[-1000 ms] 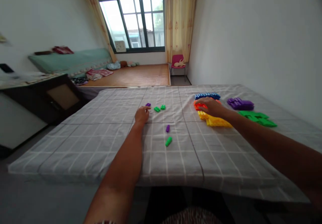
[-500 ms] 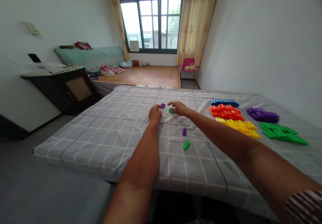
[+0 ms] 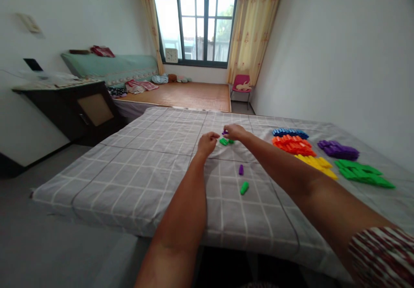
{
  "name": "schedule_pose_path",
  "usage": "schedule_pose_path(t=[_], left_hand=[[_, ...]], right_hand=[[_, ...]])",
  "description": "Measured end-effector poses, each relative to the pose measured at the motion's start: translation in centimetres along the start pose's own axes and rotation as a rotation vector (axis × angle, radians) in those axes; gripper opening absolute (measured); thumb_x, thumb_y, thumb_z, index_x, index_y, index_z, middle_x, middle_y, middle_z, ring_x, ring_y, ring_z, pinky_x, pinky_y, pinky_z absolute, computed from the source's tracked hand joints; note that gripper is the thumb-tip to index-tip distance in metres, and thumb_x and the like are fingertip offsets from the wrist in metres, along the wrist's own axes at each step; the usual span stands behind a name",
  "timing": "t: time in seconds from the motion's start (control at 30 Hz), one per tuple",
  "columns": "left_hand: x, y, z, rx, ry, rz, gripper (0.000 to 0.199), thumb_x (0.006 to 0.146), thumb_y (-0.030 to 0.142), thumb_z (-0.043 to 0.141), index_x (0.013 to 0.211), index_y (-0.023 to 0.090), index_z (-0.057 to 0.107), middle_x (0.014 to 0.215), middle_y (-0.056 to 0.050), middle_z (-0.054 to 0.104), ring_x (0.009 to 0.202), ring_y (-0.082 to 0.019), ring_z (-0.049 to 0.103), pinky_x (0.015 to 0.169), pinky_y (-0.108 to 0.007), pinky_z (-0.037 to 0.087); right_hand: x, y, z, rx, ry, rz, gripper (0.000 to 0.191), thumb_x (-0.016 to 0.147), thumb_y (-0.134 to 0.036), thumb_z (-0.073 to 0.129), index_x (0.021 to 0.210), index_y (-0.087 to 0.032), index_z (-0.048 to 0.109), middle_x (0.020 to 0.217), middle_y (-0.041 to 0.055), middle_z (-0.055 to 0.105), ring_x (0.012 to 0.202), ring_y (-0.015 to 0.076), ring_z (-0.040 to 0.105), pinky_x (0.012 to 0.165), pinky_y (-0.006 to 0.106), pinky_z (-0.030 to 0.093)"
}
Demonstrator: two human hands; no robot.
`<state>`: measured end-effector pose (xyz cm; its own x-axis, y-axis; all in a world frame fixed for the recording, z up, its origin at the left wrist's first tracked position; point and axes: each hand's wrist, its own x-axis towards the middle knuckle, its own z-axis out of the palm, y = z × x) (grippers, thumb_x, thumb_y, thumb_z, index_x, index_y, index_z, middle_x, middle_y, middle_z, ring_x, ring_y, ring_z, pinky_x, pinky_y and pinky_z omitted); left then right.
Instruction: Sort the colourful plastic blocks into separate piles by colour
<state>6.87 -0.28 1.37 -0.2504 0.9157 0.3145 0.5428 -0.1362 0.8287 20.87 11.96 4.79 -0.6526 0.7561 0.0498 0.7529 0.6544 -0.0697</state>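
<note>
Pinched between the fingertips of my right hand is a small purple piece, just above the cloth. Green pieces lie under and beside that hand. My left hand is to their left, its fingers curled towards them; whether anything is between its fingertips is too small to tell. Nearer to me on the checked cloth lie one purple piece and one green piece, apart from each other.
On the right of the table are piles of blue, orange, yellow, purple and green pieces. Behind stand a low bed, a pink chair and a dark cabinet.
My right hand has taken hold of a purple piece that was by my left hand. My left hand has moved slightly right. More green shows between the hands, and the view has shifted a little.
</note>
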Motion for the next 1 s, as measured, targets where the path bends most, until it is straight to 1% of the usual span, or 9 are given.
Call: schedule_pose_path(t=[0.1,0.17,0.27,0.4,0.5,0.57,0.63,0.87,1.0], left_hand=[[-1.2,2.3,1.0,-0.165,-0.471,0.189,0.028,0.079,0.017,0.059,0.102,0.013,0.072,0.092,-0.005,0.073,0.080,-0.014,0.065,0.075,-0.024,0.049],[-2.2,3.5,1.5,-0.153,-0.774,0.285,0.031,0.075,0.024,0.067,0.105,0.015,0.072,0.093,-0.005,0.073,0.082,-0.014,0.064,0.074,-0.023,0.048],[-3.1,4.4,1.9,-0.003,-0.976,0.349,0.044,0.062,0.026,0.080,0.104,0.018,0.073,0.091,-0.004,0.072,0.082,-0.015,0.062,0.070,-0.021,0.046],[-3.2,4.1,2.4,0.120,-0.942,0.369,0.044,0.061,0.027,0.079,0.104,0.017,0.073,0.089,-0.003,0.069,0.077,-0.014,0.060,0.069,-0.022,0.046],[-3.0,3.4,3.2,0.195,-0.737,0.376,0.035,0.068,0.023,0.071,0.102,0.016,0.073,0.088,-0.003,0.068,0.074,-0.014,0.058,0.071,-0.024,0.047],[-2.8,3.0,3.6,0.226,-0.580,0.384,0.034,0.069,0.019,0.066,0.102,0.017,0.072,0.093,-0.004,0.067,0.076,-0.015,0.058,0.074,-0.026,0.048],[-2.7,2.6,3.8,0.245,-0.496,0.385,0.033,0.069,0.018,0.064,0.101,0.018,0.071,0.098,-0.005,0.066,0.080,-0.016,0.059,0.079,-0.028,0.048],[-2.1,1.9,3.7,0.299,-0.497,0.351,0.031,0.076,0.032,0.061,0.102,0.019,0.070,0.099,-0.006,0.067,0.079,-0.017,0.059,0.078,-0.030,0.048],[-1.9,2.1,3.6,0.291,-0.507,0.315,0.035,0.077,0.039,0.061,0.104,0.020,0.070,0.100,-0.006,0.068,0.078,-0.017,0.060,0.077,-0.030,0.048]], right_hand=[[-2.8,3.7,-1.4,0.018,-0.041,0.042,0.034,0.091,-0.038,0.057,0.117,-0.017,0.061,0.119,0.0093,0.061,0.102,0.0218,0.060,0.087,0.038,0.051],[-4.7,5.6,-1.9,0.026,-0.055,0.052,0.033,0.093,-0.037,0.055,0.120,-0.018,0.059,0.123,0.0083,0.058,0.103,0.0216,0.060,0.087,0.042,0.052],[-7.0,7.5,-2.0,0.048,-0.069,0.057,0.034,0.093,-0.038,0.056,0.119,-0.017,0.060,0.121,0.0078,0.059,0.103,0.0228,0.060,0.087,0.041,0.053],[-8.7,8.4,-1.2,0.073,-0.106,0.029,0.038,0.086,-0.038,0.064,0.118,-0.019,0.065,0.113,0.0082,0.068,0.097,0.0216,0.064,0.082,0.030,0.050],[-9.6,8.2,-0.6,0.056,-0.143,-0.048,0.044,0.075,-0.027,0.071,0.118,-0.020,0.067,0.110,0.0077,0.071,0.096,0.0218,0.065,0.077,0.026,0.048],[-10.4,8.1,-0.6,0.060,-0.109,-0.106,0.040,0.073,-0.019,0.069,0.113,-0.018,0.069,0.109,0.0084,0.071,0.095,0.0216,0.064,0.077,0.025,0.047],[-11.4,8.4,-0.8,0.081,-0.065,-0.152,0.033,0.074,-0.016,0.066,0.107,-0.016,0.071,0.106,0.0093,0.071,0.093,0.0205,0.064,0.076,0.024,0.046],[-16.7,12.4,-2.4,0.234,-0.069,-0.161,0.032,0.076,-0.013,0.064,0.108,-0.013,0.068,0.103,0.0094,0.069,0.080,0.0149,0.063,0.067,0.021,0.046],[-18.6,13.0,-2.0,0.225,-0.099,-0.203,0.023,0.075,-0.012,0.065,0.098,-0.015,0.069,0.095,0.0054,0.069,0.079,0.0138,0.061,0.068,0.022,0.044]])
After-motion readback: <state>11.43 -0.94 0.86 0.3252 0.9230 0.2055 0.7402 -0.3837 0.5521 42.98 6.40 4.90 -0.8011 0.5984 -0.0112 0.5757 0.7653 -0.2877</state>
